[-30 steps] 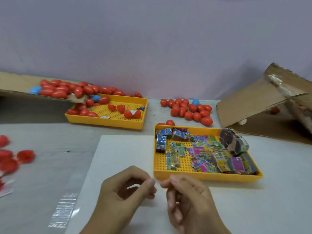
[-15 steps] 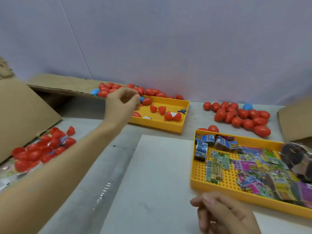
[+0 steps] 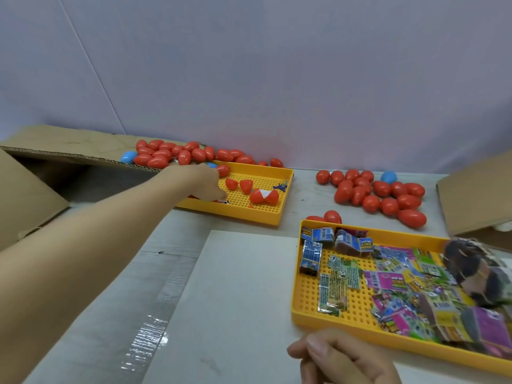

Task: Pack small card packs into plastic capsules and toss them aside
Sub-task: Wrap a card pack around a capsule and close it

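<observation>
- A flattened cardboard sheet (image 3: 69, 142) lies at the upper left of the frame as a ramp, one of two cardboard pieces in view — the second, a cardboard box (image 3: 476, 195), sits at the right edge, probably a holding place for stock.
- The white board (image 3: 235, 300) fills the lower centre, one clear work surface on the grey table (image 3: 304, 195).
- Two yellow perforated trays split the supplies: the near tray (image 3: 297, 314) at lower right holds the card packs (image 3: 338, 284) — too many and too overlapped to count — while the far tray (image 3: 285, 206) at centre holds open capsule halves (image 3: 245, 185), roughly four visible beside the hand.
- Closed red capsules (image 3: 385, 195) lie in two heaps, one at upper right of about twenty with one blue, one on the cardboard sheet at upper left.
- The left hand (image 3: 206, 180) reaches into the far tray, apparently for a capsule half; its fingertips point down and away, so whether they grasp anything cannot be told.
- The right hand (image 3: 343, 356) waits at the bottom edge, fingers loosely curled, with nothing visible in them.
</observation>
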`<state>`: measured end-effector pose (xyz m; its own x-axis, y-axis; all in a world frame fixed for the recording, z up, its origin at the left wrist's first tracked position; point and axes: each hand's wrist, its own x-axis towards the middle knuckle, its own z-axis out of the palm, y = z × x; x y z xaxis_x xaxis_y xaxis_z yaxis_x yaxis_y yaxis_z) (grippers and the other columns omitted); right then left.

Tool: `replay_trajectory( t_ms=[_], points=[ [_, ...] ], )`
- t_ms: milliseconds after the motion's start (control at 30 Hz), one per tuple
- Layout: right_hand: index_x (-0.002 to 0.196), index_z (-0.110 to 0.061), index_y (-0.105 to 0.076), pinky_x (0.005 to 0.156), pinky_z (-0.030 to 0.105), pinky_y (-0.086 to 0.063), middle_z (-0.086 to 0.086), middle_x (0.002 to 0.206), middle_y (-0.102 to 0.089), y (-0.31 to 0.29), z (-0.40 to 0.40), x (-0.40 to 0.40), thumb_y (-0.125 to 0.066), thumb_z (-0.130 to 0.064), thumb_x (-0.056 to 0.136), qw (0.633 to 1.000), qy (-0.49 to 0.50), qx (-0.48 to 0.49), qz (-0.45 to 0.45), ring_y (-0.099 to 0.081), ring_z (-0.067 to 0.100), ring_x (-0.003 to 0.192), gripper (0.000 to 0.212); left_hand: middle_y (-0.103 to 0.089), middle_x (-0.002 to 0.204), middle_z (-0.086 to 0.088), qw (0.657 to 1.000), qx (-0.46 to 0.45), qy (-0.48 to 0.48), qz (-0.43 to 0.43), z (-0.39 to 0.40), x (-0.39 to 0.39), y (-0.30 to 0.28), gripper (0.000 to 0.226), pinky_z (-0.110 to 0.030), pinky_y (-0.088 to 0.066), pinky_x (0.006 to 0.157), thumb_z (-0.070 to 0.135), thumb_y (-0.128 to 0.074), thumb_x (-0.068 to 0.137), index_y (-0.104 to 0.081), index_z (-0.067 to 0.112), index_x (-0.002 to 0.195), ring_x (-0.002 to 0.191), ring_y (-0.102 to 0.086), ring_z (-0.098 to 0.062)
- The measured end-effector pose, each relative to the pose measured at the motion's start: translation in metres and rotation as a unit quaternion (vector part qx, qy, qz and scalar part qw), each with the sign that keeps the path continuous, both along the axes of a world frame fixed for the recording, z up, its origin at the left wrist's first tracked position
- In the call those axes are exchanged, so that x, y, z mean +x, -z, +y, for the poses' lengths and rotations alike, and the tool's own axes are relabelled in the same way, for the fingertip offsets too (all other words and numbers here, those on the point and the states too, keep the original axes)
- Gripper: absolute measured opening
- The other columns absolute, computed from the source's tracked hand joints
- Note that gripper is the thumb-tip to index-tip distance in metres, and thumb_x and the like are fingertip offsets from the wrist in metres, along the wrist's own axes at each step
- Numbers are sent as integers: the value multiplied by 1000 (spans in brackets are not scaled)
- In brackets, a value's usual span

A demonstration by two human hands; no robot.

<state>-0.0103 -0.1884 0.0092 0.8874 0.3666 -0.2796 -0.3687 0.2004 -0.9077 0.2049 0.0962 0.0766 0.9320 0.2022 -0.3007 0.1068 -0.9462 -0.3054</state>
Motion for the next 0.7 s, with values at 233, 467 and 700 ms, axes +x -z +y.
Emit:
replay_trajectory(
  t_ms=[233, 467, 700],
  points=[
    [66, 1, -74, 41, 20, -36, 19, 50, -53, -1, -1, 4, -77, -44, 38, 999, -35, 12, 18, -45, 17, 38, 53, -62, 103, -10, 934, -162, 101, -301, -9, -31, 1, 20, -43, -52, 77, 26, -69, 91, -66, 9, 102, 96, -58, -29],
    [71, -3, -75, 41, 22, -33, 18, 52, -55, -1, -4, 3, -77, -47, 44, 1000, -17, 24, -3, -44, 19, 42, 52, -72, 94, -18, 562, -779, -29, -275, -93, -141, 11, 39, -27, -55, 55, 13, -88, 69, -71, 9, 104, 65, -65, -21],
    [57, 2, -67, 35, 17, -25, 22, 45, -49, -8, -11, -3, -74, -60, 54, 998, 53, 13, -9, -37, 18, 29, 62, -76, 83, -7, 493, -839, -75, -219, -154, -227, 52, 39, -23, -56, 64, 36, -85, 54, -79, 26, 91, 66, -70, -18]
  ],
)
